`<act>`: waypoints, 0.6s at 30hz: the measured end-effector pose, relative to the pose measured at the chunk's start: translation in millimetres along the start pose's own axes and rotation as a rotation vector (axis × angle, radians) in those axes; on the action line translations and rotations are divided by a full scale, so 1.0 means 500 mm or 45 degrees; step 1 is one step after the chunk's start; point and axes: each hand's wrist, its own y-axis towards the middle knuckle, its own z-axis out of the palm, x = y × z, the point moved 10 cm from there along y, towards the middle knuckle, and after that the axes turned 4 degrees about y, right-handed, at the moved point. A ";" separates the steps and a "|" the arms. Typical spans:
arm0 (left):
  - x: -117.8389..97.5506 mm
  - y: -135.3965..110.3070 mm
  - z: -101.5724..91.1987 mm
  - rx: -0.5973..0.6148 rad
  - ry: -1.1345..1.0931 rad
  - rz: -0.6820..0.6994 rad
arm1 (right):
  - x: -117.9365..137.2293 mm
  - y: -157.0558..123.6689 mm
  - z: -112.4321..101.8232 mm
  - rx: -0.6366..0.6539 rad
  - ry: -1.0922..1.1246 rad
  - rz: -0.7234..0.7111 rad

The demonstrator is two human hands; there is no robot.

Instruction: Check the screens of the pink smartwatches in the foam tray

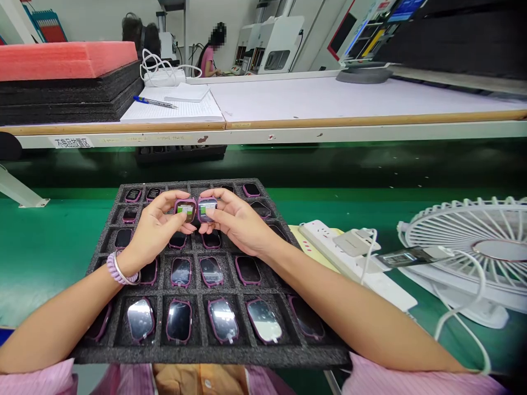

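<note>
Hands meet over the far middle of a black foam tray (pixel 197 351), each gripping one purple-cased smartwatch body with its screen lit. The left hand (pixel 154 227) pinches the left watch (pixel 185 209) between thumb and fingers, and the right hand (pixel 239 219) grasps the right watch (pixel 206 208) the same way; the two watches are held side by side, touching or nearly so, just above the tray's pockets. Around and below them the tray holds rows of similar watches (pixel 222 320) with dark or reflective screens, lying flat one to a compartment. A purple bracelet (pixel 119 270) circles the left wrist. To the right of the tray lie a white power strip (pixel 329 241) with a plugged adapter and a white desk fan (pixel 473 247) on the green mat. Judging by the lit screens, the step in hand looks like a check or comparison of two powered units; the next move would call for steady thumbs on the cases and empty pockets found beneath the hands for setting each watch down.
</note>
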 end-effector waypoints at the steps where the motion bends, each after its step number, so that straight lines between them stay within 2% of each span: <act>1: 0.001 0.000 -0.001 -0.002 0.000 -0.006 | 0.000 0.000 0.000 0.002 0.000 -0.001; 18: 0.012 0.002 -0.011 -0.083 -0.046 -0.055 | -0.017 0.000 -0.002 -0.025 0.022 0.064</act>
